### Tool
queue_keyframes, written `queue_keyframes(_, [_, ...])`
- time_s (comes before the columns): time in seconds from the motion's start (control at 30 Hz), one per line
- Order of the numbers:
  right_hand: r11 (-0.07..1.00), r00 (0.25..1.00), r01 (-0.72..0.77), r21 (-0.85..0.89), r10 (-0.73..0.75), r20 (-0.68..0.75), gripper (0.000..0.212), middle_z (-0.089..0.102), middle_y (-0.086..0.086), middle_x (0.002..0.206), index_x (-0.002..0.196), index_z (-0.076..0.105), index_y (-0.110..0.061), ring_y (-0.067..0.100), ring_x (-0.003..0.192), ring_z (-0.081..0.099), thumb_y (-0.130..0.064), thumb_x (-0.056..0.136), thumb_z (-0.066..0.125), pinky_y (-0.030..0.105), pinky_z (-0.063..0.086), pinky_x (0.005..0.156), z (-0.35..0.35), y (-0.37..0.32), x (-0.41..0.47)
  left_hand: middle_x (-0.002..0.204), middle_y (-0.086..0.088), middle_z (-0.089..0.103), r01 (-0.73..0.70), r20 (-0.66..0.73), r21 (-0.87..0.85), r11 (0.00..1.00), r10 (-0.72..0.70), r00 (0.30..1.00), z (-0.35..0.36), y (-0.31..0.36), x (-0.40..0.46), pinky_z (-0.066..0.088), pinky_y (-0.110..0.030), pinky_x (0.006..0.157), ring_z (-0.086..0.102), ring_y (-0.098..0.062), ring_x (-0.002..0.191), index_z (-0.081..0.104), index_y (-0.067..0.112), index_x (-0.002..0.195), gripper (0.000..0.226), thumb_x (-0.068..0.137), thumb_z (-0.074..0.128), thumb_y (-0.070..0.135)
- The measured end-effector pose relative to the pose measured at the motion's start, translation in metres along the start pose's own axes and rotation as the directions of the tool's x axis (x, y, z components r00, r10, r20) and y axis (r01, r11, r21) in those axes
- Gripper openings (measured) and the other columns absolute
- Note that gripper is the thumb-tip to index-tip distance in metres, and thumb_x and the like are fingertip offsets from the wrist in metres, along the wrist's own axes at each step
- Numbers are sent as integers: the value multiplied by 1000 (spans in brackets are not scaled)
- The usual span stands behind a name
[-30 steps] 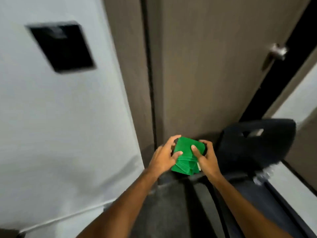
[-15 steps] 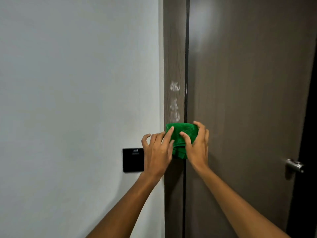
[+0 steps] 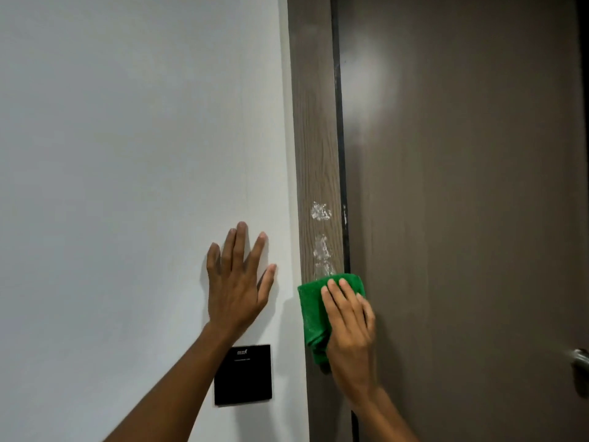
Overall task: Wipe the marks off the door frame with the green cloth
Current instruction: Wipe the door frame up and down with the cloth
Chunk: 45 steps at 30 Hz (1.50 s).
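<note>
The brown wood-grain door frame (image 3: 314, 138) runs vertically between the white wall and the door. Two whitish marks sit on it: an upper mark (image 3: 320, 211) and a longer lower mark (image 3: 322, 255). My right hand (image 3: 350, 327) presses the folded green cloth (image 3: 314, 309) flat against the frame, the cloth's top edge just touching the bottom of the lower mark. My left hand (image 3: 237, 282) lies flat on the white wall beside the frame, fingers spread, holding nothing.
The brown door (image 3: 462, 218) is to the right, with a metal handle (image 3: 580, 358) at the right edge. A black square wall panel (image 3: 243, 374) sits below my left hand. The white wall (image 3: 127, 154) fills the left half.
My left hand has let go of the cloth and moved left onto the wall. My right hand alone now holds the cloth on the frame. The view has come closer to the marks.
</note>
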State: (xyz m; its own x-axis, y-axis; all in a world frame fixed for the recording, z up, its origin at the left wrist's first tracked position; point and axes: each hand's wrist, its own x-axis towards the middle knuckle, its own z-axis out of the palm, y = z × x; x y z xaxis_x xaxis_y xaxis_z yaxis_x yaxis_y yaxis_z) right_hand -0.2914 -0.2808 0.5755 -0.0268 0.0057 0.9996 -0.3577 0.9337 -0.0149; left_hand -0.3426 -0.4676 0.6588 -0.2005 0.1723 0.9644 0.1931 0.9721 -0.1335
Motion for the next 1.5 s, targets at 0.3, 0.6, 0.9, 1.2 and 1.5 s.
queue_keyframes(0.3, [978, 982, -67, -196, 100, 161, 86, 11, 5, 161, 153, 8, -15, 25, 150, 9, -68, 89, 31, 58, 5, 120, 30, 1, 18, 165, -13, 14, -56, -114, 66, 996, 63, 991, 23, -9, -4, 12, -53, 122, 10, -28, 153, 20, 23, 155, 69, 96, 34, 54])
queue_keyframes(0.6, [958, 957, 208, -196, -158, 243, 75, 5, 3, 163, 153, 11, -17, 20, 150, 7, -51, 93, 42, 60, 14, 117, 24, 28, -42, 165, -12, 12, -43, -82, 83, 996, 50, 995, 23, -9, -5, 8, -51, 123, 7, -27, 153, 17, 24, 156, 69, 96, 34, 54])
queue_keyframes(0.9, [990, 988, -64, -126, 81, 132, 69, 8, 0, 162, 154, 8, -20, 19, 151, 3, -53, 97, 29, 52, 2, 121, 30, 4, 58, 165, -13, 15, -34, -88, 86, 996, 42, 995, 22, -6, -4, 10, -52, 123, 9, -27, 153, 19, 23, 155, 69, 95, 34, 54])
queue_keyframes(1.2, [964, 967, 185, -192, -143, 211, 73, 5, 0, 163, 152, 17, -20, 20, 150, 10, -44, 90, 48, 55, 9, 120, 26, 36, -11, 164, -13, 16, -37, -81, 71, 997, 43, 996, 20, -8, -4, 15, -54, 121, 13, -29, 152, 22, 23, 155, 67, 96, 31, 53])
queue_keyframes(1.5, [981, 992, 54, -189, -31, 124, 69, 17, 5, 161, 152, 19, -17, 20, 149, 9, -54, 96, 35, 55, 4, 120, 39, -1, 76, 165, -12, 13, -39, -77, 110, 993, 48, 996, 25, -10, -4, 8, -51, 123, 8, -27, 153, 19, 23, 155, 68, 96, 35, 54])
